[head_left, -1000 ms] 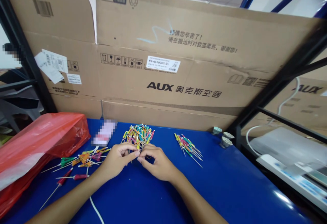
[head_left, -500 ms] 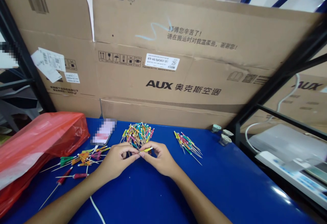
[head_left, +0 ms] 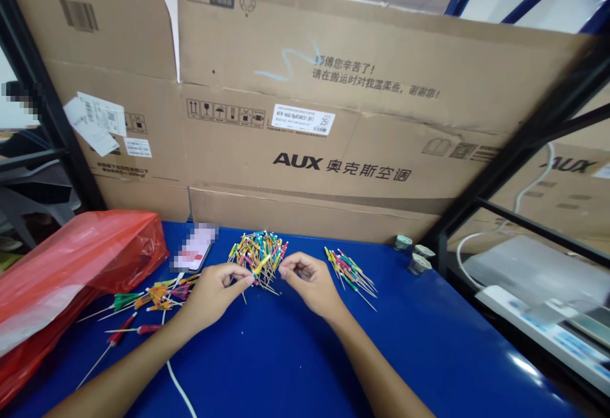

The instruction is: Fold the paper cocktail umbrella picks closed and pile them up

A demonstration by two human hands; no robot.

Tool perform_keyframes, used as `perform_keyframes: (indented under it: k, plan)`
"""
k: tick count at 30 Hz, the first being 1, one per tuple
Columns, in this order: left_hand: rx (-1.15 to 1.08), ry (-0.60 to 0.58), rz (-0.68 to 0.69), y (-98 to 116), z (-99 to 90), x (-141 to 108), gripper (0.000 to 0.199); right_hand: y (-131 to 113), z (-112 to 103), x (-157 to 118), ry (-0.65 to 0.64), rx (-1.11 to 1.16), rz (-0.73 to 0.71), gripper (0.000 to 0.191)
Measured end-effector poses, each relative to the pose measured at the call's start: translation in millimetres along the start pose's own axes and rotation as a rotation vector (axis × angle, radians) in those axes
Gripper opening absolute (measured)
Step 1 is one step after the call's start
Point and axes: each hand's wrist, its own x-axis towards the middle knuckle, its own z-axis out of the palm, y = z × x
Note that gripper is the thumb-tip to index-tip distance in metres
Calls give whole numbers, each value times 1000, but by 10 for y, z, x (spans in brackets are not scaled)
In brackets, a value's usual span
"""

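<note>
My left hand (head_left: 220,291) pinches a small yellow paper umbrella (head_left: 262,265) between thumb and fingertips, in front of a pile of colourful closed umbrellas (head_left: 260,246). My right hand (head_left: 307,281) is a little to the right, thumb and index finger pressed together; whatever it may hold is too small to make out. Right of it lies a smaller bundle of closed umbrellas (head_left: 352,272) on the blue table. Several loose umbrellas (head_left: 159,294), some partly opened, lie left of my left hand.
A red plastic bag (head_left: 114,246) covers the table's left side, beside a phone (head_left: 195,249). A white cable (head_left: 178,383) runs forward. Small pale green holders (head_left: 420,262) stand at the back right. A cardboard wall (head_left: 305,202) closes the back.
My hands have moved apart, the right one slightly right. The yellow umbrella, earlier between both hands, is now in my left hand with its tip turned upward.
</note>
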Motion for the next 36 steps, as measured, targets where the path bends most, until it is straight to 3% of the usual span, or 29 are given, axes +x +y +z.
perform_keyframes:
  k: [5, 7, 9, 12, 16, 20, 36]
  plan:
    - [-254, -38, -122, -53, 4, 52, 38, -137, 82, -72, -411, -191, -92, 10]
    - [-276, -50, -165, -69, 9, 59, 43, -195, 111, -84, -479, -235, -153, 7]
    - [-298, -75, -184, -85, 20, 59, 45, -234, 107, -76, -448, -265, -163, 12]
    - [-340, -126, -179, -91, 51, 45, 44, -244, 69, -51, -300, -284, -109, 17]
    - [-359, -260, -166, -26, 98, -4, 40, -204, 100, -52, -168, -222, -71, 22]
    - [-353, -334, -136, 65, 115, -41, 38, -192, 173, -83, -164, -185, -84, 20]
    - [-332, -295, -123, 8, 139, -46, 35, -195, 151, -101, -197, -207, -84, 12]
